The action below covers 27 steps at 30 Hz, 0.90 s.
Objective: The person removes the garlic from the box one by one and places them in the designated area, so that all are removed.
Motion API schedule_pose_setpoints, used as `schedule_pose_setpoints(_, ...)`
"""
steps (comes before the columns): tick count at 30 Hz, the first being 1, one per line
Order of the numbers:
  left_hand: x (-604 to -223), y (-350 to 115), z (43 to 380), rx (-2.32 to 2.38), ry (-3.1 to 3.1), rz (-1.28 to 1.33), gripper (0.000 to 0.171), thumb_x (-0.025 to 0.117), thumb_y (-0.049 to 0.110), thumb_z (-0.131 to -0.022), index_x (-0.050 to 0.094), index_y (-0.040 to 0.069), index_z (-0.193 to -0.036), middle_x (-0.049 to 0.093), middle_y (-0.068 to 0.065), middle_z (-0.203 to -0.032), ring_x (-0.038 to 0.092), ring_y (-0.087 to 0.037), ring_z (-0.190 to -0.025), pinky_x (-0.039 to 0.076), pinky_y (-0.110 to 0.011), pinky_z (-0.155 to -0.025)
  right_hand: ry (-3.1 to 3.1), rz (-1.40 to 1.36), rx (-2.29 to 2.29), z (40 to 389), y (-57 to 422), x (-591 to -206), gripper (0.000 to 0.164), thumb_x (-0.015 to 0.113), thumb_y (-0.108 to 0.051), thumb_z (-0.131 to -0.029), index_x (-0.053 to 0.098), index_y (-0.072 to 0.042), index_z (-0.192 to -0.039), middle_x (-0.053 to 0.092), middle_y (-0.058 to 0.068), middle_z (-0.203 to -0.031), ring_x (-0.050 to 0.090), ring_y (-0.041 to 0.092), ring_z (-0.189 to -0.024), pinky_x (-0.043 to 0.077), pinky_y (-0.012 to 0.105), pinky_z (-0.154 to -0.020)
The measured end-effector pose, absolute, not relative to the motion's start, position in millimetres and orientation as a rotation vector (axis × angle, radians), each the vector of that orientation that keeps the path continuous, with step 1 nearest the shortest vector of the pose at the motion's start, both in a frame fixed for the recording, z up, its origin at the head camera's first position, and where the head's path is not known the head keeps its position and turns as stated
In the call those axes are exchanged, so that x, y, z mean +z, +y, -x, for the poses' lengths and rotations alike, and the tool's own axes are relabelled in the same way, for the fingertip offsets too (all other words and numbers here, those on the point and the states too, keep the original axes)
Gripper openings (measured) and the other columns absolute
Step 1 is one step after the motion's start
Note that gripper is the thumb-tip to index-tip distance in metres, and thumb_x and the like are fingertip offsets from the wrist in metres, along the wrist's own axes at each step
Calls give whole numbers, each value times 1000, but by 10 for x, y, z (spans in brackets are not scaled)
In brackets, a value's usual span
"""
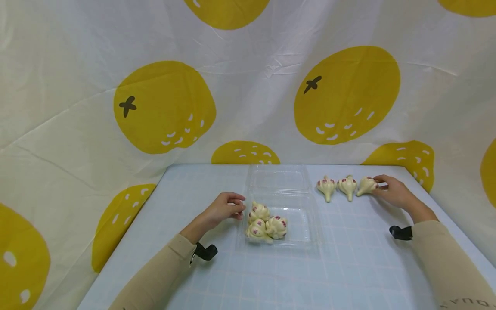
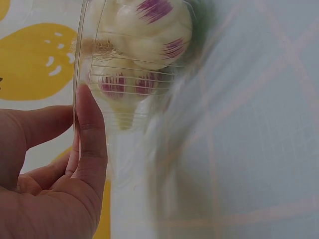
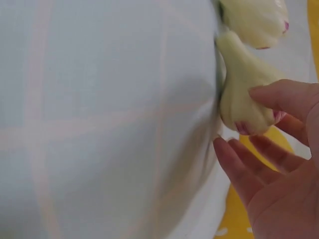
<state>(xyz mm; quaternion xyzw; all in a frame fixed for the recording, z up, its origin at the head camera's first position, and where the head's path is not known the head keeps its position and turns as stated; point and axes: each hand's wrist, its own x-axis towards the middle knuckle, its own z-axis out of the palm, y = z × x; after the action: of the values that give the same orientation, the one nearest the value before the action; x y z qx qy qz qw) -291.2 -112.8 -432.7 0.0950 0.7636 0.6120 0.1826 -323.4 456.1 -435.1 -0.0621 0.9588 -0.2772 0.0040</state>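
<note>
Three garlic bulbs (image 1: 277,227) bunched at 9 o'clock in clear box (image 1: 300,224) on table (image 1: 263,280); lid (image 1: 278,178) folded open toward 12. Left hand (image 1: 222,209) at box's 9 o'clock edge, fingers (image 2: 92,134) narrow, pinching plastic wall. Three more bulbs (image 1: 347,185) in a row, 2 o'clock from box. Right hand (image 1: 395,192) at row's 3 o'clock end, pinching end bulb (image 1: 367,186) with thumb and one finger, others loose.

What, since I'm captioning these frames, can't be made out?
Left wrist: top of upper garlic bulb, cut off by upper edge.
Right wrist: part of lower bulb, hidden by the right hand.
Head: full lettering on the right sleeve, lost at the picture's edge.
</note>
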Motion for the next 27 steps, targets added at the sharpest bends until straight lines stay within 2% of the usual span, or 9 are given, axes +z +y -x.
schedule_pose_setpoints(7,-4297,-1118,2901,1727,2159,-266,41,67,2,-98,54,-12,-135,63,-11,-95,65,-19,-76,63,-32,-73,2958,85,-870,3272,4487,-4365,87,61,-52,-100,31,14,-148,34,42,-146,45,59,-124,43,70,-101)
schedule_pose_setpoints(9,-4284,-1120,2900,1728,2157,-272,41,67,2,-98,54,-12,-135,63,-11,-95,65,-19,-76,63,-32,-73,2960,56,-871,3290,4466,-4369,91,60,-57,-99,30,15,-148,32,43,-146,44,59,-124,43,70,-101)
schedule_pose_setpoints(19,-4297,-1138,2908,1731,2144,-274,41,66,1,-98,53,-13,-134,63,-11,-95,65,-18,-76,63,-32,-73,2972,-14,-885,3341,4354,-4392,86,59,-50,-101,30,19,-143,35,45,-138,40,57,-120,38,71,-102)
schedule_pose_setpoints(27,-4325,-1127,2896,1723,2157,-265,39,66,1,-98,55,-12,-134,62,-11,-94,65,-18,-75,63,-32,-73,2947,-123,-909,3324,4299,-4410,86,47,-56,-104,27,17,-145,33,44,-138,36,58,-123,33,74,-106)
